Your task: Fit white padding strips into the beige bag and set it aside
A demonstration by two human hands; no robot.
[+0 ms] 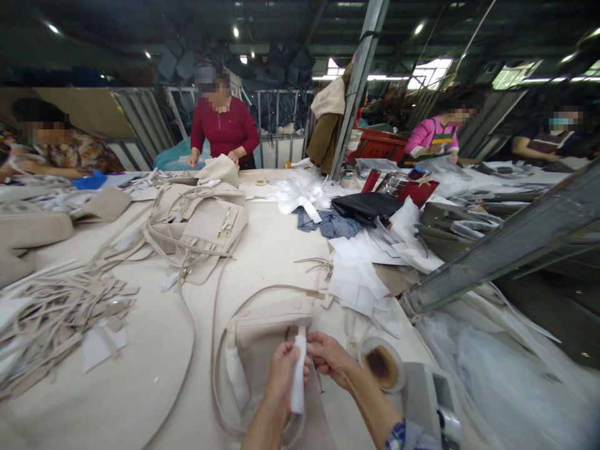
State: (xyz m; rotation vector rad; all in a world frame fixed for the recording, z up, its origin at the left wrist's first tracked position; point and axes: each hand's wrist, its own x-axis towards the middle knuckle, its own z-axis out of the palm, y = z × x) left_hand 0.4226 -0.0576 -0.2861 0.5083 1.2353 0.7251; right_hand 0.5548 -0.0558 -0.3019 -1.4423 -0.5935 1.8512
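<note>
A beige handbag (262, 337) with a long strap lies on the table right in front of me. My left hand (282, 375) is closed around a white strip of wrapping paper (299, 375) that hangs down over the bag's front. My right hand (330, 356) pinches the top of the same strip by the bag's clasp area. Both hands sit over the near end of the bag, almost touching each other.
More beige bags (201, 225) are piled mid-table, loose straps (60, 312) at left, white paper sheets (360, 275) at right. A cup of brown liquid (382, 365) stands by my right wrist. A metal beam (497, 250) slants at right. Several other people work at the far side.
</note>
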